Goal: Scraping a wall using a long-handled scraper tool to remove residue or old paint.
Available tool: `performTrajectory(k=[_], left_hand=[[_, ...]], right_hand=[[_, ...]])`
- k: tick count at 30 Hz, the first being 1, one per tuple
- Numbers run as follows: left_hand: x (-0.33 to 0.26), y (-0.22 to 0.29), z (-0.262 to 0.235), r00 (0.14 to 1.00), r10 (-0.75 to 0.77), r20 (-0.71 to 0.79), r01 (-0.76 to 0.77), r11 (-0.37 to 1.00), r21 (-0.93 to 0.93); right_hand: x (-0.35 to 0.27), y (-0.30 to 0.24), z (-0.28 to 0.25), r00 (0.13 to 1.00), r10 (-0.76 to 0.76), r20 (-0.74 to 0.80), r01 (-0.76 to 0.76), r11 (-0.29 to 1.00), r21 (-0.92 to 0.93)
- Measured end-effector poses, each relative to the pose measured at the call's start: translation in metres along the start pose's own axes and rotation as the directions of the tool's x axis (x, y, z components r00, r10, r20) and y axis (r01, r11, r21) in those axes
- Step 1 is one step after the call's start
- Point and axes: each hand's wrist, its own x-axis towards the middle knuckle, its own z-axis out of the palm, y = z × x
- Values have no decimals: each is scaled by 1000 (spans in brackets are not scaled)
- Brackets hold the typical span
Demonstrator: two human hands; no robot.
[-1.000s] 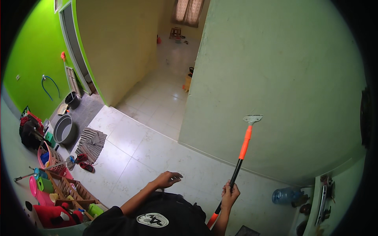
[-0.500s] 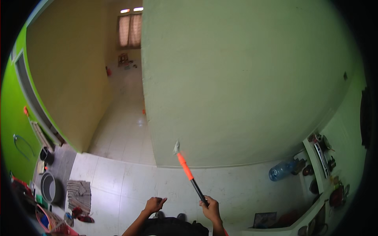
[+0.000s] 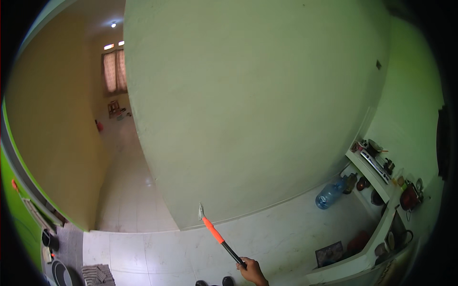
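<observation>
The right hand [image 3: 253,272] was curled round the scraper [image 3: 222,242], probably to hold its blade [image 3: 200,211] up before the wall [image 3: 253,109]; any contact was unclear. The left hand was out of view.

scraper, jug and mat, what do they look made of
Scraper: head probably dull metal, thin and grey; orange sleeve perhaps matte plastic, evenly coloured; dark pole unclear. Jug: likely glossy plastic, see-through blue with highlights. Mat: probably matte fabric, given its rumpled stripes.

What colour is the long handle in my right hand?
The handle is orange toward its far end and black by your right hand; see the head view.
</observation>
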Motion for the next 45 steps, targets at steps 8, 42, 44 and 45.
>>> performTrajectory(k=[8,42,44,45], left_hand=[[40,20,-14,984,139,111,-144,989,41],[76,161,151,939,308,154,-341,889,304],[70,166,163,929,342,141,-370,880,297],[66,167,167,924,360,131,-383,877,290]], right_hand=[[-10,8,33,990,141,-5,-140,988,60],[0,163,-48,955,171,-241,-46,892,451],[1,170,-61,961,148,-234,-29,894,448],[1,170,-67,960,143,-242,-21,895,446]])
